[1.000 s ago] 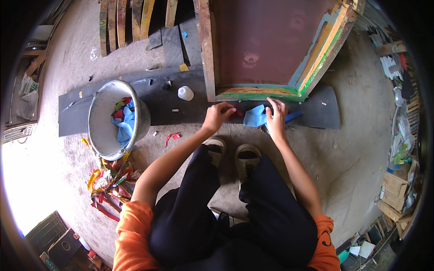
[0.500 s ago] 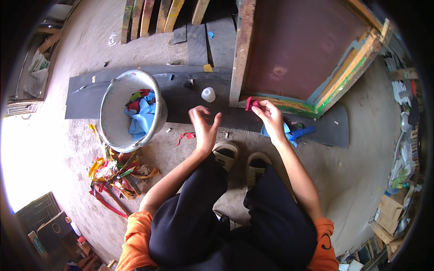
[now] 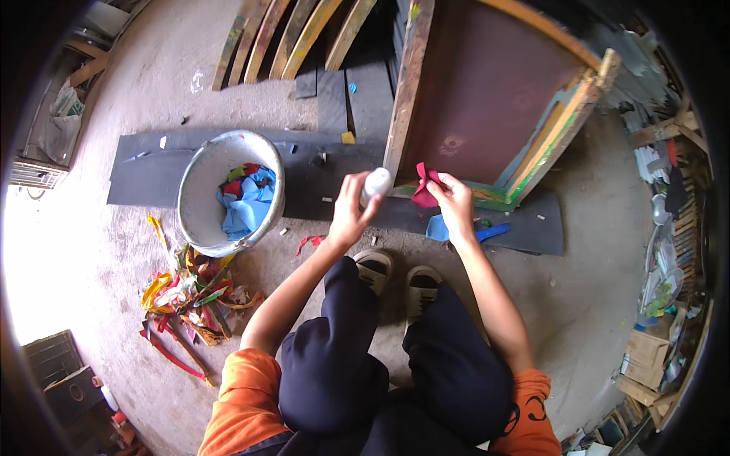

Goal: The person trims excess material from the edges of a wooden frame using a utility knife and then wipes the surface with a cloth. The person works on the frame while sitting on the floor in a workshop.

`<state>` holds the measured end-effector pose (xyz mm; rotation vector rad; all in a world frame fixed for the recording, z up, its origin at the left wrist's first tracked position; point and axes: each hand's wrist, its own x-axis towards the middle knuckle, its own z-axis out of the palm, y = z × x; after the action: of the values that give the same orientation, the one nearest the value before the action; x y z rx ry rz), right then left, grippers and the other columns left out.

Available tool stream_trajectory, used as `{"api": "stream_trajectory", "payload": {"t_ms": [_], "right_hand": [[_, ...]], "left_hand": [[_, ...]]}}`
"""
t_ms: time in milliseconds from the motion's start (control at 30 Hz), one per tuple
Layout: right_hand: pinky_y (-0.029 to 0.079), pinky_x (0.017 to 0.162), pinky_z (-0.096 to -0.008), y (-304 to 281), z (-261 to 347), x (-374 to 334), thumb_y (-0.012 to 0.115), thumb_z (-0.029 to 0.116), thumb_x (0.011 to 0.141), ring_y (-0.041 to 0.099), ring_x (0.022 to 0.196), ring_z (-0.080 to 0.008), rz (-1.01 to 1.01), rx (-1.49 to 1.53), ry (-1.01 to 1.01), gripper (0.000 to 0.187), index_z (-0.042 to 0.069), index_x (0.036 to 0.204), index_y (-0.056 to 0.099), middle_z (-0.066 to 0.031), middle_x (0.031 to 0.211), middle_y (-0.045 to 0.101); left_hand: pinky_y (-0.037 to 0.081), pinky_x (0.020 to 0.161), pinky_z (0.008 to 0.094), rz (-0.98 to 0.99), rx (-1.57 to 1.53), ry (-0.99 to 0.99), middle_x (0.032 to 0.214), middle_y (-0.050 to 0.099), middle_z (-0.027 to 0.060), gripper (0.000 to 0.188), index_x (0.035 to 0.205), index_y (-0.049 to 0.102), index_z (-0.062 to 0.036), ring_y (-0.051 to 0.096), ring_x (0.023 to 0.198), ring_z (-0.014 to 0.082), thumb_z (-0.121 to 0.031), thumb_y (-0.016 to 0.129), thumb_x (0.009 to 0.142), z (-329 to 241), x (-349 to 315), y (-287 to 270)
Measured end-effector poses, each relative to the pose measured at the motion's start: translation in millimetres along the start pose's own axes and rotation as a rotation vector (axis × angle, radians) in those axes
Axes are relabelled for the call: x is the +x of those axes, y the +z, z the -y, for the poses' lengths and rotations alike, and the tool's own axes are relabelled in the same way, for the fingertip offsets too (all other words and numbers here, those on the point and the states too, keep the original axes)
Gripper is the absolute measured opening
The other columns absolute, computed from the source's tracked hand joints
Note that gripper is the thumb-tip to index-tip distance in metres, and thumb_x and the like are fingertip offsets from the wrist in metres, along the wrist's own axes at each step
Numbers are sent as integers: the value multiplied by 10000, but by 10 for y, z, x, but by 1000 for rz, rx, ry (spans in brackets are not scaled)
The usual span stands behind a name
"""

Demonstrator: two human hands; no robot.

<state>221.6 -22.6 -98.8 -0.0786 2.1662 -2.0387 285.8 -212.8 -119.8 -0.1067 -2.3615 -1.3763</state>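
My left hand [image 3: 351, 210] is wrapped round a small white plastic bottle [image 3: 377, 182], lifted off the dark mat with its top leaning toward the frame. Between the fingertips of my right hand [image 3: 455, 201] is a crumpled dark red cloth scrap [image 3: 426, 187]. Just beyond it stands a wooden-framed screen [image 3: 487, 91] with a brownish-purple mesh, its wood smeared with green, yellow and blue paint. Below my right hand, a light blue scrap [image 3: 437, 228] and a darker blue piece [image 3: 493, 232] lie on the mat.
A paint-stained bucket [image 3: 188, 178] with blue, red and green cloth scraps stands on the left. Beside it is a heap of colourful stained strips [image 3: 194, 292]. The dark mat [image 3: 152, 178] runs across the floor. Wooden frames [image 3: 296, 38] stand at the back; stacked clutter [image 3: 646, 357] lines the right.
My left hand, empty and spread before, has taken the white bottle and raised it off the mat. My right hand still holds the red scrap, now hanging more unfolded.
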Motion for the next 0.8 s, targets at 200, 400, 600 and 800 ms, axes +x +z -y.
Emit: {"api": "stream_trajectory", "payload": {"t_ms": [200, 400, 600, 800], "right_hand": [[460, 651, -235, -108, 810, -269, 620, 69, 784, 581, 733, -69, -71, -185, -233, 160, -18, 917, 641, -53, 804, 662], [458, 693, -250, -101, 1577, -715, 617, 92, 776, 602, 772, -107, -109, -246, -262, 206, -14, 950, 644, -81, 830, 665], [478, 619, -244, -116, 1936, -738, 529, 27, 817, 611, 755, -156, 77, 170, -47, 183, -55, 956, 615, -108, 854, 629], [440, 766, -300, -191, 2180, -888, 497, 31, 849, 570, 886, -179, 113, 236, 79, 169, -40, 979, 579, -97, 939, 607]], "left_hand": [[524, 630, 397, 203, 218, 211, 972, 493, 116, 355, 1071, 521, -101, 609, 720, 322, -300, 590, 785, -1059, 265, -331], [520, 622, 403, 160, 426, 320, 889, 545, 120, 329, 1031, 542, -78, 608, 716, 339, -259, 607, 765, -1817, 331, -774], [500, 571, 365, 111, 825, 636, 818, 523, 96, 292, 860, 580, -42, 604, 683, 257, -278, 638, 698, -2403, 497, -931], [451, 540, 320, 224, 1226, 771, 792, 537, 82, 199, 660, 596, -60, 596, 660, 217, -251, 652, 645, -2928, 561, -911]]}}
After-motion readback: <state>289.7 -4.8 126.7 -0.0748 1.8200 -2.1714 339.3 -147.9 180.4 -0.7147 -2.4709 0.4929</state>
